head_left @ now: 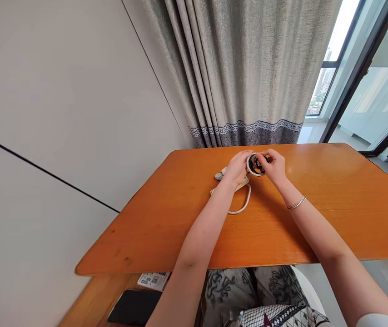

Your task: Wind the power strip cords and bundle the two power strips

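Above the far middle of the table, a white ring-shaped item (pixel 249 169) with black cable-like loops (pixel 256 165) inside it is held up between both hands. Its exact kind is too small to make out. My left hand (pixel 237 167) is closed on the left side of the white ring. At the right side, my right hand (pixel 274 165) has its thumb and fingers pinched on the black loops and the rim. Beneath my left hand lies a pale power strip (pixel 243 183), partly covered. Its white cord (pixel 247 200) curves over the wood, and a grey-white plug (pixel 218 176) shows to the left.
The orange wooden table (pixel 333 200) spreads out before me. Behind it hangs a grey curtain (pixel 255 68), with a pale wall (pixel 61 113) on the left. Lower left, a black phone-like slab (pixel 134 307) and a printed box (pixel 153 280) lie on a lower wooden surface.
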The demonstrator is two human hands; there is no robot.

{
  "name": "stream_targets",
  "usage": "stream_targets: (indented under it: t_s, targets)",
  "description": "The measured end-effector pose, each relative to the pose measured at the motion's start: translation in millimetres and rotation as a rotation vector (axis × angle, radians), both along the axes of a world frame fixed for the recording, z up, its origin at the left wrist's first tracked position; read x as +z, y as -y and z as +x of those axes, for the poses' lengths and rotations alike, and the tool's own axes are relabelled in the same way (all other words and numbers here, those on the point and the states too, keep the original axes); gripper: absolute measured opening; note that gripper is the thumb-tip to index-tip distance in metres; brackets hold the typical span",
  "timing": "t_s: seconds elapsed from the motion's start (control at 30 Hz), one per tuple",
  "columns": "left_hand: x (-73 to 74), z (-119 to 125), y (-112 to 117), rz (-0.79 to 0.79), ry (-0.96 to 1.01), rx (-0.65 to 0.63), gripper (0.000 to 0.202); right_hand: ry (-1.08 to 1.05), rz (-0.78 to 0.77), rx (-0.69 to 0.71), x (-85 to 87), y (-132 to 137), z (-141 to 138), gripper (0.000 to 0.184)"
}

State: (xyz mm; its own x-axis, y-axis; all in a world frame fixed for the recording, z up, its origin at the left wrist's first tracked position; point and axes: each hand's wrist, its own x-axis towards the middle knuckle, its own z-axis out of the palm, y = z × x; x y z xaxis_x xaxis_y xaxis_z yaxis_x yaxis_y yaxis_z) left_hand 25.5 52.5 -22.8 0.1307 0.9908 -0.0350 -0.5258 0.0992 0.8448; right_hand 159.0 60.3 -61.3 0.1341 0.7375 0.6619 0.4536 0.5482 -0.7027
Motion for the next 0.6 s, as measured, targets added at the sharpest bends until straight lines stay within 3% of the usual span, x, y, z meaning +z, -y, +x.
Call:
stream_targets:
  t_s: [0.1, 0.23, 0.33, 0.6]
  targets:
    - [0.8, 0.3, 2.0, -0.011, -0.014, -0.021, 0.009, -0.02, -0.027, 0.01, 2.3, -0.9, 1.9, 0.023]
    - [0.5, -0.3, 3.0, -0.032, -0.033, -0.014, 0.01, 0.169, 0.065, 0.0, 8.3, 4.0, 5.7, 0.019]
    - [0.4, -0.8, 4.7, -0.025, -0.047, -0.024, 0.015, 0.253, 0.049, -0.011, 10.3, 6.0, 7.4, 0.019]
    - [5.1, -1.1, 9.2, -0.038, -0.037, 0.01, 0.013, -0.021, -0.131, 0.081, -0.8, -1.9, 3.6, 0.03]
